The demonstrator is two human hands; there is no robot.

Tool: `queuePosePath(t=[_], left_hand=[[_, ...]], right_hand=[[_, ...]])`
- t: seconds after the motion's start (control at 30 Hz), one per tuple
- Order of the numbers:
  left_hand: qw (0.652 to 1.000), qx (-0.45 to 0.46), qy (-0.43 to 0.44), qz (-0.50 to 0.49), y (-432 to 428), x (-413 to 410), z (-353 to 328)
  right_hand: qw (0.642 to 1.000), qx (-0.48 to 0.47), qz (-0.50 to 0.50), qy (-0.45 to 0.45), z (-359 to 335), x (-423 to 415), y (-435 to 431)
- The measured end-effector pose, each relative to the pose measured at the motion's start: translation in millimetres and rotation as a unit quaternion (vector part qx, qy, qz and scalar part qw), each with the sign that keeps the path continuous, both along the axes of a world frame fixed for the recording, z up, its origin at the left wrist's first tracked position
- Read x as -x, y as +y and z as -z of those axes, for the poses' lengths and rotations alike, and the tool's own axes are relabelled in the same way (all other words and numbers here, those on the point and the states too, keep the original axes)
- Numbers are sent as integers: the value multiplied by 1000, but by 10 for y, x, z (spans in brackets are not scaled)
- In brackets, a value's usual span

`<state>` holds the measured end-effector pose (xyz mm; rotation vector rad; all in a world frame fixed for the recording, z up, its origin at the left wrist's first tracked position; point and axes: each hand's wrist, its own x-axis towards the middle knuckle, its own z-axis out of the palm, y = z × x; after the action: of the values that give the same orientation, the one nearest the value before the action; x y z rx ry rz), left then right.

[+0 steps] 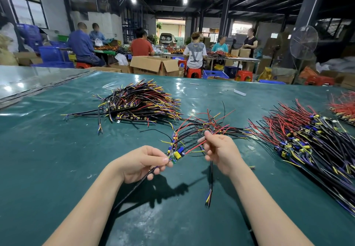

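Green cover: a dark, glossy sheet spread over the workbench, probably so that small parts and coloured leads stand out against it.
Left hand: thumb and forefinger pinch the near edge of the circuit board. The other fingers curl round a black cable that trails back under the wrist, which steadies the piece.
Circuit board: small and green with blue and yellow parts, held between the two hands just above the cover so its leads hang free.
Right hand: fingers are closed on a red wire and on a second black cable whose stripped coloured ends dangle below. It seems to be drawing leads straight, away from the board. Whether the red wire belongs to this board is hard to tell.
Loose tangle: just beyond the hands and within easy reach, probably the next pieces.
Right heap: boards with red and black leads fanned one way, well apart from the hands.
Left heap: further off, its leads also laid in one direction as a stack.
Background: seated workers at other tables, an open cardboard box and a standing fan.
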<state>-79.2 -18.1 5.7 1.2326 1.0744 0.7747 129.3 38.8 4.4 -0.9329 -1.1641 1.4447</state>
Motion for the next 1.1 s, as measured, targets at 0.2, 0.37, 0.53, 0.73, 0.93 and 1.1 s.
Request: queuePosePath(t=[0.2,0.37,0.53,0.73,0.93,1.1], left_hand=[[999,13,-2,38,-17,3,1],[996,22,9,88,-20,29,9],[993,31,8,113,-36,96,-5],[974,-23,-99,-203,122,41,7],[945,-83,-63,-310,136,-252,96],[959,-183,33,-215,69,-439,62]], right_hand=[[974,98,33,203,-64,-34,11],[959,131,18,251,-80,-72,1],[957,133,72,247,-35,-122,37],[958,98,177,204,-45,-205,72],[970,-103,61,-214,25,465,-184],[933,-153,132,-298,-66,534,-154]])
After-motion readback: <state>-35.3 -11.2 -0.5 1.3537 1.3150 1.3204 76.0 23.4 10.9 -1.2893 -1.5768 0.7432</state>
